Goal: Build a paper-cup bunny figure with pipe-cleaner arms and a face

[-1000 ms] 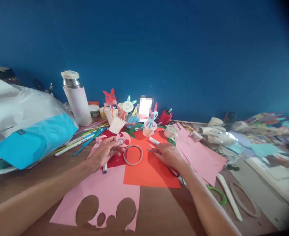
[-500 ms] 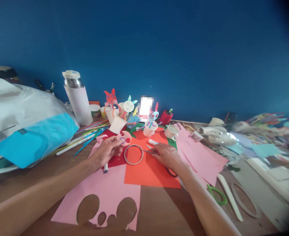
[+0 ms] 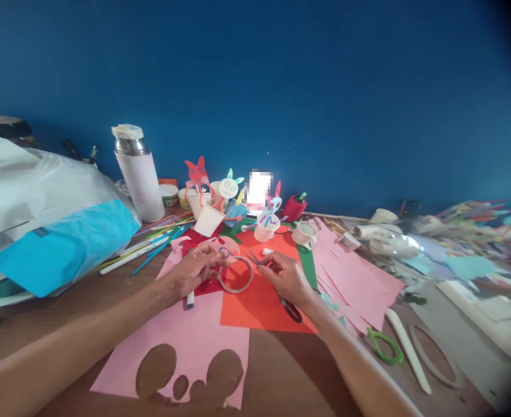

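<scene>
My left hand (image 3: 198, 267) is closed in a pinch on a small pale paper piece with a blue ring (image 3: 224, 252) on it. Just behind it lies a round pink paper cutout (image 3: 230, 241). My right hand (image 3: 283, 274) is closed around the middle of a pair of scissors (image 3: 290, 311); their dark handles stick out below the palm and the slim blades point left, towards the paper piece. Between the hands, a grey ring (image 3: 236, 291) lies on an orange sheet (image 3: 264, 315). A capped marker (image 3: 190, 299) rests below my left hand.
Pink paper with cut-out holes (image 3: 194, 336) lies in front. Paper cups (image 3: 209, 220) with animal figures, a mug (image 3: 304, 234) and a white flask (image 3: 140, 179) stand at the back. A plastic bag (image 3: 64, 191) fills the left; pink sheets (image 3: 359, 278) and a green loop (image 3: 385, 347) lie right.
My right hand has lifted the scissors off the orange sheet, their blades now pointing at the paper piece. My left hand has shifted slightly right with that piece.
</scene>
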The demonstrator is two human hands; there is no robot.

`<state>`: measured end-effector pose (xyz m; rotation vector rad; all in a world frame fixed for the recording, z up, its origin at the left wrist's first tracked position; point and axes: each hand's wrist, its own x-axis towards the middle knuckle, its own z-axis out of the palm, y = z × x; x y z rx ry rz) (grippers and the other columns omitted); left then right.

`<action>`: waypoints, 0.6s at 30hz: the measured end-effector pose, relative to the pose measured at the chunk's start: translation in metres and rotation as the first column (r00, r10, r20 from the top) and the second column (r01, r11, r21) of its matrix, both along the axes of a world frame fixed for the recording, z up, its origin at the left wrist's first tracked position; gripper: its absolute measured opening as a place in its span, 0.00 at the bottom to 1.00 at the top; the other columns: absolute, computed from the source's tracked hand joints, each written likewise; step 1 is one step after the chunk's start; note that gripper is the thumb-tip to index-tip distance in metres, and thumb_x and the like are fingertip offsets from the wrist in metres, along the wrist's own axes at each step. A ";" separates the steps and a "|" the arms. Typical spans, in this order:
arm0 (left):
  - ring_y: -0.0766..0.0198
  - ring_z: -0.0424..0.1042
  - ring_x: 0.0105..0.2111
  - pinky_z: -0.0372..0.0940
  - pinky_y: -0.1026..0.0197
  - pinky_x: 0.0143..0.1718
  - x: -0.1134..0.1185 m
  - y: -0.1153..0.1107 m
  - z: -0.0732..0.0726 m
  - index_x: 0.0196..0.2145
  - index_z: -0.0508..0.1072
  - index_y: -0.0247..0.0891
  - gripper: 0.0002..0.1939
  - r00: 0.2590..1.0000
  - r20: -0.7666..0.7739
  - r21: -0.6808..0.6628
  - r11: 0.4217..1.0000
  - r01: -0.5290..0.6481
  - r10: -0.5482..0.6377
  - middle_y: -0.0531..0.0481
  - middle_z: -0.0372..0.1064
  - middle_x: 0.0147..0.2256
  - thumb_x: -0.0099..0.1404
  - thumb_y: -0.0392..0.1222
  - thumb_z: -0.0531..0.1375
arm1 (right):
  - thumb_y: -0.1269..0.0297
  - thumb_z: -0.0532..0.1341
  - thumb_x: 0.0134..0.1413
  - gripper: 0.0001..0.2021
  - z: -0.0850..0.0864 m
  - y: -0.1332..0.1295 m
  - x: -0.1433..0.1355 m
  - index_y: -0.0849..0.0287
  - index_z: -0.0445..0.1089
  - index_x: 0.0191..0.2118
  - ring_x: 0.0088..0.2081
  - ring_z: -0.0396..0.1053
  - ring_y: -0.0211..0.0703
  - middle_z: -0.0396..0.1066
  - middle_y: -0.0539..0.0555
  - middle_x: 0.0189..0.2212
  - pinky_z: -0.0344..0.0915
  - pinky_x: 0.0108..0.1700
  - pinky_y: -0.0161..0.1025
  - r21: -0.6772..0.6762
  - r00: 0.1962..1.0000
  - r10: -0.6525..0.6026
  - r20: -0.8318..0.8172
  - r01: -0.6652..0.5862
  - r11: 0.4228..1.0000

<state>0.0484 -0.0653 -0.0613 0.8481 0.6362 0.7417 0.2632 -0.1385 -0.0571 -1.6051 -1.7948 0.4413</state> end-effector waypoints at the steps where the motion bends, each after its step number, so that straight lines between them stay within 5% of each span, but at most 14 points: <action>1: 0.64 0.71 0.32 0.65 0.66 0.23 0.001 -0.002 0.000 0.26 0.64 0.34 0.09 0.999 0.011 0.004 0.999 0.039 -0.039 0.50 0.69 0.31 0.51 0.36 0.63 | 0.61 0.56 0.51 0.07 -0.002 -0.001 -0.006 0.59 0.66 0.30 0.24 0.64 0.34 0.68 0.49 0.25 0.59 0.28 0.31 0.019 1.000 -0.006 -0.012 0.007 1.000; 8: 0.64 0.71 0.33 0.67 0.64 0.33 0.002 -0.009 -0.006 0.27 0.67 0.33 0.07 0.979 0.023 -0.005 0.979 0.202 -0.202 0.47 0.71 0.31 0.51 0.36 0.63 | 0.64 0.57 0.51 0.05 -0.016 -0.003 -0.036 0.59 0.66 0.30 0.27 0.64 0.35 0.67 0.50 0.28 0.60 0.30 0.31 0.085 1.000 0.002 -0.015 0.000 0.996; 18: 0.69 0.70 0.21 0.65 0.70 0.22 0.005 -0.004 -0.007 0.26 0.65 0.33 0.11 0.974 -0.226 0.012 1.000 -0.006 0.008 0.49 0.70 0.21 0.50 0.42 0.64 | 0.62 0.54 0.53 0.09 -0.018 -0.010 -0.038 0.57 0.68 0.38 0.39 0.63 0.43 0.65 0.56 0.37 0.58 0.41 0.38 0.245 0.939 0.036 0.343 -0.126 0.961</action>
